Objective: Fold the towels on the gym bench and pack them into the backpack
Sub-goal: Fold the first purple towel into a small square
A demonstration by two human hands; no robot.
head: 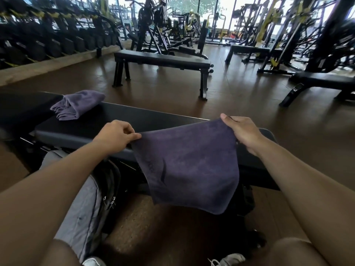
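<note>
A dark purple towel point(189, 166) hangs in the air in front of the black gym bench point(90, 125), stretched between my two hands. My left hand point(115, 136) pinches its upper left corner and my right hand point(241, 131) grips its upper right corner. The towel's lower edge hangs below the bench's front side. A second purple towel point(76, 105) lies loosely bunched on the bench at the left. A grey backpack point(84, 204) with black zippers stands on the floor against the bench, partly behind my left forearm.
Brown floor spreads beyond the bench. Another black flat bench point(163, 61) stands further back, with more benches and weight machines point(317, 81) at the right. A dumbbell rack point(48, 45) lines the left wall. My knees and grey shoes point(229, 260) show at the bottom.
</note>
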